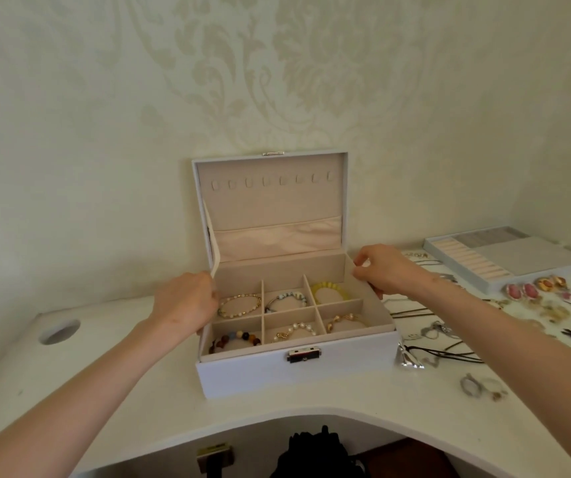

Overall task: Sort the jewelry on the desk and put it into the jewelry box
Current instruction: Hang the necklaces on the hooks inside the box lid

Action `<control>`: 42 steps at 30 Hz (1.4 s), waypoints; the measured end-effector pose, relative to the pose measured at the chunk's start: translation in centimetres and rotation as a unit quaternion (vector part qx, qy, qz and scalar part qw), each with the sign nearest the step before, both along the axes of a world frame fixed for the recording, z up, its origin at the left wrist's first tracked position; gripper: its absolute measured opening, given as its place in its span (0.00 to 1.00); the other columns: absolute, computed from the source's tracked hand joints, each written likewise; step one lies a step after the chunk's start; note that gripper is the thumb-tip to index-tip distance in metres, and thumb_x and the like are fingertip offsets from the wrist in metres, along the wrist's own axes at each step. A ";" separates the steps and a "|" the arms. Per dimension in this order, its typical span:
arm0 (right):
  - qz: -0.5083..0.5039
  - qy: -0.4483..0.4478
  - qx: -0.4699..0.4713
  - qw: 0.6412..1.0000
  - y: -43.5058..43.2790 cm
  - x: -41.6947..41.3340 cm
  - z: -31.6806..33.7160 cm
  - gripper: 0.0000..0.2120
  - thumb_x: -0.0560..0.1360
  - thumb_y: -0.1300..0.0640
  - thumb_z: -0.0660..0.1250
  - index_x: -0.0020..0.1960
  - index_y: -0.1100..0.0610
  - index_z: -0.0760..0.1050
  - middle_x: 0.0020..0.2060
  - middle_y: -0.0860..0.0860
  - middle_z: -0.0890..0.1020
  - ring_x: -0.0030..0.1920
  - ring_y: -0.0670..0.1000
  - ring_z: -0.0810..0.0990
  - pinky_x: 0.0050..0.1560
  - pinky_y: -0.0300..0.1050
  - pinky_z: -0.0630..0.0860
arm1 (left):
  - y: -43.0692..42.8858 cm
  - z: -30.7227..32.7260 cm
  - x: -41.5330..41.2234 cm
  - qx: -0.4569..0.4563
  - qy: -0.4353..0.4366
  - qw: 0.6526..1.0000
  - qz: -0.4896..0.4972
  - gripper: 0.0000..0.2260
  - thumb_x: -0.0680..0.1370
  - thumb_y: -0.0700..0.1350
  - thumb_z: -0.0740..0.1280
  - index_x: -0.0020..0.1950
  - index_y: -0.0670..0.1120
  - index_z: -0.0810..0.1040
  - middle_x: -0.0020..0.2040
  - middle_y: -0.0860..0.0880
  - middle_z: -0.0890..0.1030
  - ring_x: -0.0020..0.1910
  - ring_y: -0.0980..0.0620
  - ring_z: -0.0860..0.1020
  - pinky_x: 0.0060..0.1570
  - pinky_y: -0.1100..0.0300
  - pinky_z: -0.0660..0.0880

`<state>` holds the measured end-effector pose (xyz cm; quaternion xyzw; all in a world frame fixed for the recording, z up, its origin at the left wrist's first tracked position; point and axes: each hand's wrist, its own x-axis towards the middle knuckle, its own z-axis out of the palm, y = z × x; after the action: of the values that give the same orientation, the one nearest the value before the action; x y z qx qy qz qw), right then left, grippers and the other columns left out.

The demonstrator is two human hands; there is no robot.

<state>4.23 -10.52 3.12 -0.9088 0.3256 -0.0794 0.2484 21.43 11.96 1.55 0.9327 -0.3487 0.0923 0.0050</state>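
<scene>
White desk (104, 391), open jewelry box (294, 370), left hand (184, 301) gripping its left wall, fingertips hidden, right hand (385, 270) pinching right rim.

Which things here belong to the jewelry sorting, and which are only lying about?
Job: jewelry box, held by left hand and right hand; bracelets inside; necklaces, earrings, ring tray on desk.
Lying about: black object under desk; cable hole.
</scene>
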 end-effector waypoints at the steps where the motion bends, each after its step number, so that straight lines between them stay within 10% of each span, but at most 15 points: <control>1: 0.002 -0.003 0.006 1.000 0.0 0.0 -0.1 0.13 0.78 0.60 0.60 0.56 0.68 0.76 0.36 0.62 0.83 0.27 0.49 0.75 0.25 0.35 0.68 | 0.1 0.0 0.0 0.004 0.001 1.000 0.001 0.09 0.81 0.45 0.55 0.50 0.43 0.72 0.38 0.48 0.74 0.39 0.48 0.73 0.32 0.59 0.64; 13: 0.041 -0.030 0.045 0.998 -2.6 -1.7 -0.2 0.07 0.76 0.63 0.67 0.41 0.54 0.78 0.31 0.49 0.79 0.28 0.46 0.74 0.24 0.33 0.67 | -2.0 1.4 -3.3 -0.042 -0.184 0.981 -0.044 0.08 0.80 0.44 0.60 0.56 0.42 0.69 0.44 0.47 0.81 0.40 0.44 0.80 0.25 0.59 0.53; 18: 0.115 0.129 -0.037 0.984 -2.6 -3.2 -0.9 0.08 0.66 0.59 0.77 0.42 0.52 0.80 0.33 0.42 0.75 0.35 0.40 0.72 0.34 0.35 0.66 | -4.9 1.2 -5.8 -0.147 -0.100 0.957 -0.228 0.07 0.81 0.49 0.57 0.50 0.47 0.70 0.41 0.53 0.78 0.33 0.53 0.74 0.28 0.61 0.62; 28: 0.117 0.084 -0.061 0.988 -3.4 -3.5 -3.4 0.04 0.71 0.59 0.72 0.44 0.53 0.79 0.41 0.46 0.78 0.43 0.46 0.74 0.41 0.39 0.69 | -8.7 0.0 -6.6 -0.219 0.044 0.910 -0.349 0.04 0.79 0.44 0.61 0.53 0.48 0.75 0.36 0.59 0.75 0.29 0.64 0.70 0.33 0.66 0.68; 42: 0.087 -0.188 0.177 0.962 -4.5 -4.6 0.3 0.05 0.74 0.68 0.67 0.42 0.61 0.71 0.31 0.55 0.82 0.28 0.48 0.75 0.29 0.39 0.71 | -9.0 -1.3 -6.8 -0.200 0.126 0.901 -0.363 0.05 0.79 0.44 0.62 0.53 0.52 0.74 0.36 0.63 0.73 0.33 0.66 0.72 0.34 0.73 0.66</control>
<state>-0.37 -15.04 3.39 -0.8441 0.2011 -0.1684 0.4677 14.59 2.95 0.29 0.7247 -0.6338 0.0336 0.2682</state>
